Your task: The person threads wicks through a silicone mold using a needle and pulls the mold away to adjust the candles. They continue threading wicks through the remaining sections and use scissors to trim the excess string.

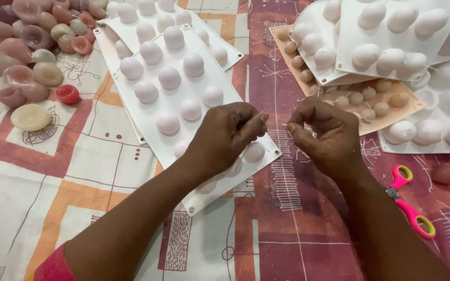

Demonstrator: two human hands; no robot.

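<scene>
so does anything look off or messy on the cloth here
Nothing is spilled or broken. The white moulds lie overlapping and askew rather than squared up, and the pink scissors sit loose beside the right hand.

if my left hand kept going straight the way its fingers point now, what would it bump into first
Most likely the right hand. The left hand points its pinched fingertips rightward across a narrow gap of patterned cloth, and the other hand's fingertips face it almost directly. Depth is hard to judge, so it might just pass in front.

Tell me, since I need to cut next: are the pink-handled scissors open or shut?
Cannot tell: the pink-handled scissors have their blades hidden behind the right forearm; only the handles show.
</scene>
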